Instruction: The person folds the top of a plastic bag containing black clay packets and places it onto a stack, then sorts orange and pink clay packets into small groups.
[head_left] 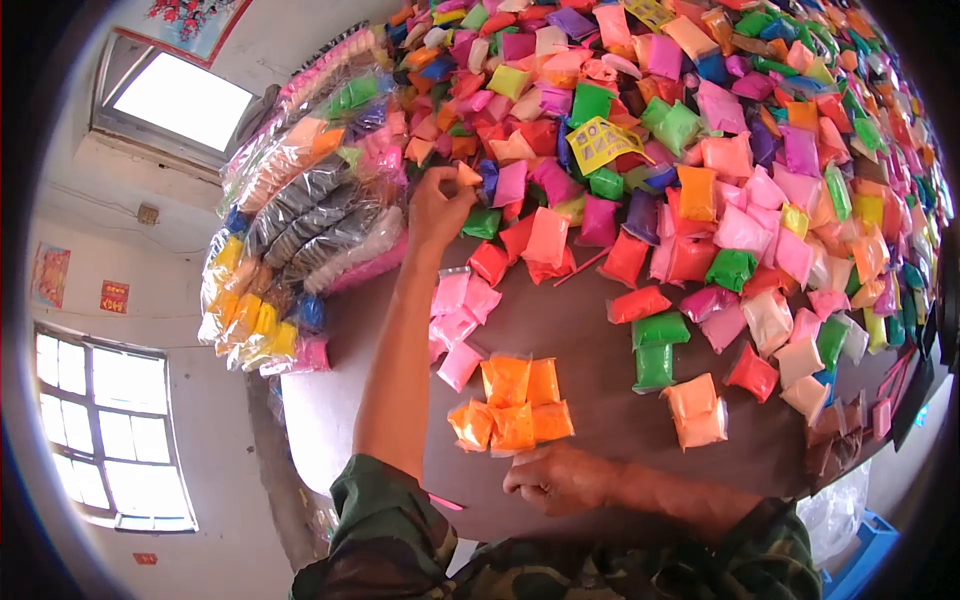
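Wide view first: the dark brown worktop (590, 400) fills the middle of the frame, bare only in its lower centre. Across the top and right sprawls a huge heap of coloured packets (700, 130), pinks, reds, greens, purples, all jumbled. At the upper left, plastic-wrapped bundles (300, 220) are stacked in rows by colour.

Closer in, small groups lie apart from the heap: an orange cluster (510, 405) at lower centre, a pink group (455, 320) just left of it beside the forearm, and a green pair (655, 350) to the right.

Now the hands. The left hand (438, 210) is stretched out to the heap's near edge, left of centre, fingertips pinched shut on a pale orange packet (467, 175). The right hand (560, 480) lies low at bottom centre, knuckles up, fingers curled under, right against the lower edge of the orange cluster (whether anything is tucked inside those fingers, I cannot tell).

To my eye this is picking by colour, and the pinch is the thing to get right: take the packet by a corner, lift it straight clear so the neighbours don't tumble, and use the low hand to steady the orange cluster, so its pile stays tight and apart from the pink one.
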